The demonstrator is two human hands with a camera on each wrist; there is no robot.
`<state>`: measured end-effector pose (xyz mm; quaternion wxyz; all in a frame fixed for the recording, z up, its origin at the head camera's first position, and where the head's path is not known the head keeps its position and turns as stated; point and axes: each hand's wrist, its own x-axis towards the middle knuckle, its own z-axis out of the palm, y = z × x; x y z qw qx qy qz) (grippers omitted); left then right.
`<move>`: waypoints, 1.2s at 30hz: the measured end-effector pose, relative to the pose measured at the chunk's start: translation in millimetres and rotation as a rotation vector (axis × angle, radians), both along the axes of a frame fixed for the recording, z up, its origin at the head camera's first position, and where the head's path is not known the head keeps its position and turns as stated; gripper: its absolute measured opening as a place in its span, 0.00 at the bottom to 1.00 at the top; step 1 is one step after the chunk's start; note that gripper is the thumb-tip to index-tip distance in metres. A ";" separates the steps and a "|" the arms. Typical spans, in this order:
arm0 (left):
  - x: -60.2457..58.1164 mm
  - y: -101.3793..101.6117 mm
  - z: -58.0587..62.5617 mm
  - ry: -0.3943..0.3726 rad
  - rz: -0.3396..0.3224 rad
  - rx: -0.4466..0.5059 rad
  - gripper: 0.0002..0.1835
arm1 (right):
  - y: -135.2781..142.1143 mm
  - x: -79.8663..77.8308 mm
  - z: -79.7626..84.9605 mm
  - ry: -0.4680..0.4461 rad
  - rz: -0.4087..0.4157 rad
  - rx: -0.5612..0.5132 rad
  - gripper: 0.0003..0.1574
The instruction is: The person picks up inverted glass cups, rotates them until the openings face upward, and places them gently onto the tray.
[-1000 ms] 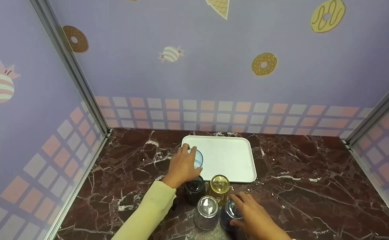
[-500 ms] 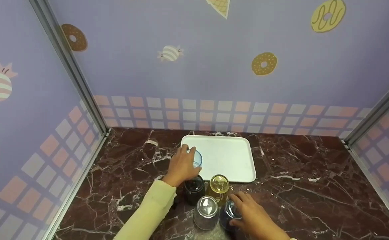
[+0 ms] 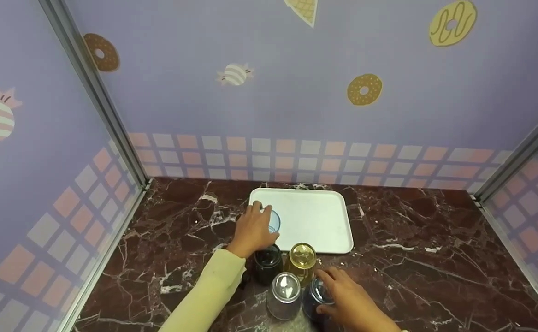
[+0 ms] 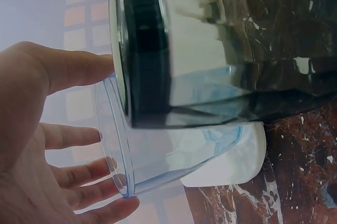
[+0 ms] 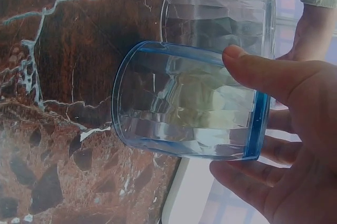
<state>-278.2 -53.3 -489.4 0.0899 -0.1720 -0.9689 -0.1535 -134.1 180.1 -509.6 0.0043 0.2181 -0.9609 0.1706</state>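
My left hand (image 3: pixel 253 230) holds a clear light-blue drinking glass (image 3: pixel 274 222) over the tray's left front part, thumb and fingers around its rim end. In the left wrist view, the light-blue glass (image 4: pixel 174 155) is partly hidden behind a dark glass (image 4: pixel 237 45). My right hand (image 3: pixel 349 297) grips a blue glass (image 3: pixel 316 295), which stands upside down on the counter. The thumb and fingers sit around the thick base of this blue glass (image 5: pixel 189 103) in the right wrist view. The white tray (image 3: pixel 315 221) lies beyond the glasses.
Upside-down glasses stand close together between my hands: a dark one (image 3: pixel 269 263), a yellow one (image 3: pixel 302 260) and a clear one (image 3: pixel 284 295). Dark red marble counter (image 3: pixel 411 230) surrounds them. Patterned walls (image 3: pixel 250 110) enclose the back and both sides.
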 end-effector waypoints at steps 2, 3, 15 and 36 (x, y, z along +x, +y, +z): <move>-0.5 0.4 -0.1 -0.010 0.000 -0.002 0.36 | 0.5 0.4 0.3 -0.012 -0.002 -0.007 0.47; -1.0 0.5 -0.4 -0.013 -0.001 -0.002 0.36 | 0.8 0.7 0.4 -0.014 -0.003 -0.013 0.47; -1.4 -2.7 -4.7 -0.044 0.000 0.038 0.38 | 3.7 4.1 0.3 0.003 -0.030 -0.031 0.47; -0.9 -5.0 -7.5 -0.003 -0.029 0.055 0.34 | 14.1 8.0 6.1 0.018 -0.040 -0.115 0.44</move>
